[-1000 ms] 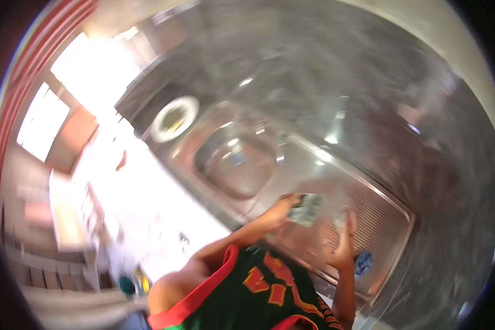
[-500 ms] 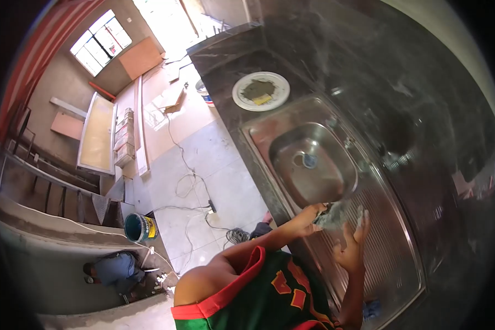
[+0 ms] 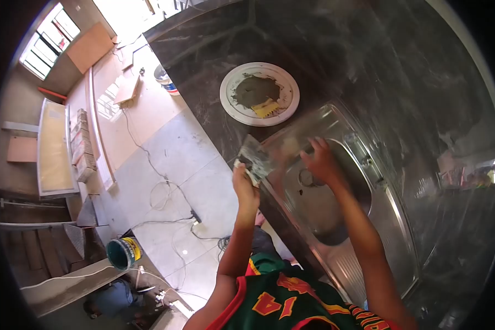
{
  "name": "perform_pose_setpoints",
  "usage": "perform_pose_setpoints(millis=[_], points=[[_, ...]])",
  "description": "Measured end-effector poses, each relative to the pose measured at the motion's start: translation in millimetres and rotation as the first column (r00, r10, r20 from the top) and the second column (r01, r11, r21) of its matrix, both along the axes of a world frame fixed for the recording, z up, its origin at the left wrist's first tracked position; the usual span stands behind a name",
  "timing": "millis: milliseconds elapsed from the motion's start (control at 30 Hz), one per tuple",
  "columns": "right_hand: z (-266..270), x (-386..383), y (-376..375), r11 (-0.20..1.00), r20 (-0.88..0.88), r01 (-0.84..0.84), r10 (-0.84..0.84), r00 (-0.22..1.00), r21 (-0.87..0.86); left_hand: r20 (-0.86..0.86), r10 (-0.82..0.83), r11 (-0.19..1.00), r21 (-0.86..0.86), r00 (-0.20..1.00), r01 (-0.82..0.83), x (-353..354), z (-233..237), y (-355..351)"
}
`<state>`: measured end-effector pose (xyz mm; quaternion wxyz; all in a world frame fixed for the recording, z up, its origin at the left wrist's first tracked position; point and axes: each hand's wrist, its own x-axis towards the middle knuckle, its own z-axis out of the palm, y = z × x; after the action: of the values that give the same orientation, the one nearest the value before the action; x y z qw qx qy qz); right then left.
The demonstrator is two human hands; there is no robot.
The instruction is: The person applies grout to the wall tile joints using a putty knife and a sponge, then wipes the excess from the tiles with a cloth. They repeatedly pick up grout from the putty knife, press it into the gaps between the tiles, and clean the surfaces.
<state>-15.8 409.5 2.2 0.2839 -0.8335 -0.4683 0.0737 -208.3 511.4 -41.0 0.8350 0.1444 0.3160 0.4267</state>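
My left hand (image 3: pixel 246 184) is closed on one end of a thin, greyish, shiny flat piece (image 3: pixel 258 157), over the counter's front edge by the sink corner. Its exact kind is not clear. My right hand (image 3: pixel 322 159) is above the steel sink (image 3: pixel 335 228), fingers apart and nothing visible in them. A drain ring (image 3: pixel 307 177) shows in the basin below that hand. On the dark counter beyond the sink sits a round white lid (image 3: pixel 231 104) with grey paste (image 3: pixel 256 91) and a yellow notched scraper (image 3: pixel 267 108) on it.
The dark marbled counter (image 3: pixel 368 60) surrounds the sink. A bucket (image 3: pixel 166 81) stands beside it on the floor. Cables (image 3: pixel 168 181) run across the tiles. At lower left are a teal bucket (image 3: pixel 121 253) and a crouching person in blue (image 3: pixel 113 300). Boards lean on the far walls.
Both hands have moved from the ribbed drainboard toward the sink's far end. The flat piece has gone along in my left hand. The view has shifted, bringing the lid closer.
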Motion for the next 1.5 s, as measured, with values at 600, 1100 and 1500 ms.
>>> perform_pose_setpoints(millis=[600,1100,1500], points=[[-40.9,66.0,200.7,0.957,-0.544,0.266,-0.283,0.790,-0.112,0.195,0.177,0.950,-0.290,0.965,-0.116,77.4,-50.7,121.5],[-15.0,87.2,237.1,0.818,0.325,-0.191,0.414,0.850,-0.542,0.335,0.106,0.986,-0.157,0.936,-0.056,87.4,-73.1,107.5],[-27.2,127.7,267.1,0.917,0.392,-0.086,0.250,0.885,-0.389,0.320,0.116,0.991,-0.103,0.940,-0.087,85.9,-60.7,114.9]])
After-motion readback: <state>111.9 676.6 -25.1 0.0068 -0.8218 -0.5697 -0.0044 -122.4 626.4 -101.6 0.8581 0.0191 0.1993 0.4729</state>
